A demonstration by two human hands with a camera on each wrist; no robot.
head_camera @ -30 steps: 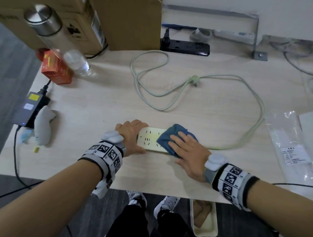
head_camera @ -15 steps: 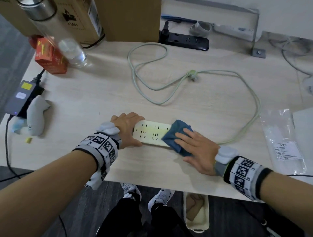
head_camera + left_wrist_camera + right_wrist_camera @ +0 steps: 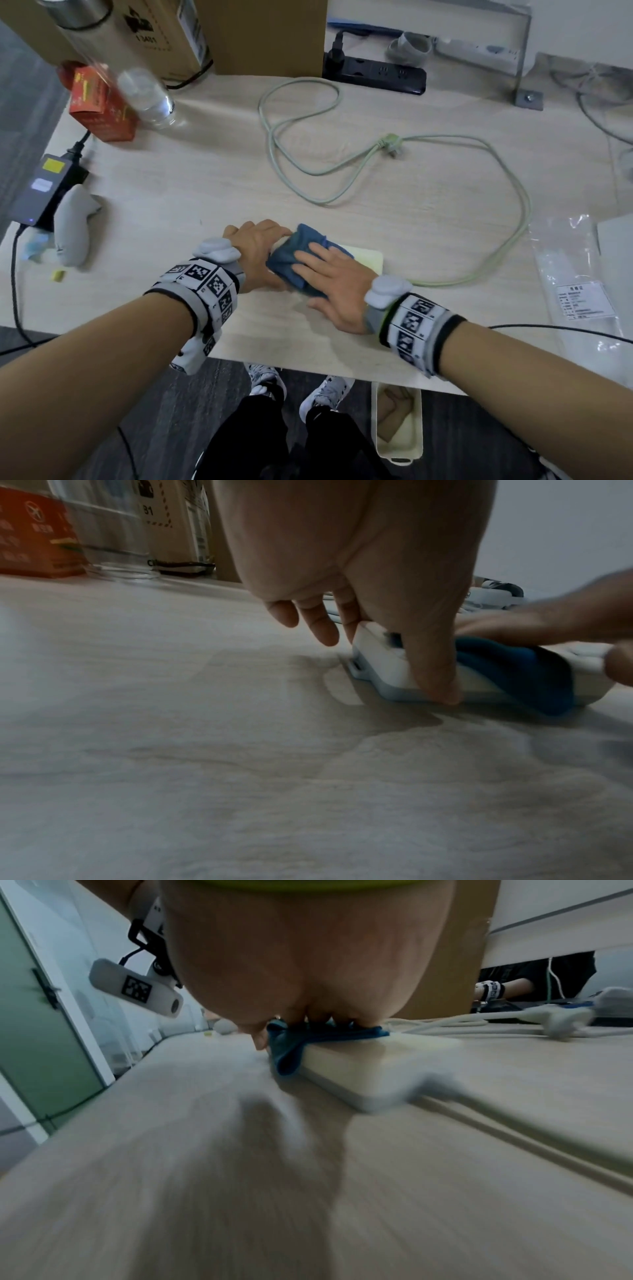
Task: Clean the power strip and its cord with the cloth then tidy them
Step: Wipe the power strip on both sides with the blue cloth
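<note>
- Power strip [image 3: 368, 260]: a cream-white bar lying flat near the front edge of the table [image 3: 428, 212], between the two hands; only its right end shows in the head view.
- Left hand [image 3: 255, 251]: clamped on the strip's left end, thumb down the near side and fingers curled behind it, as the left wrist view [image 3: 387, 666] shows; a small port in that end face appears in this view alone.
- Right hand [image 3: 337, 287]: fingers straight and together, pressing the blue cloth [image 3: 294, 263] flat onto the strip's top; one fold of cloth hangs over the near side.
- Cord [image 3: 507, 240]: pale green, leaving the strip's right end, looping wide over the table and ending at the plug [image 3: 390, 142], which lies free on the surface.
- Writing: the cardboard box [image 3: 164, 31] carries printed digits, partly legible as "3401"; the red carton [image 3: 99, 106] and the label on the plastic bag [image 3: 582, 301] bear print too small to read.
- Black power strip [image 3: 376, 73]: at the back of the table, one plug inserted.
- Right wrist view only: a second person's sleeve and marked wristband [image 3: 493, 991] beyond the table.
</note>
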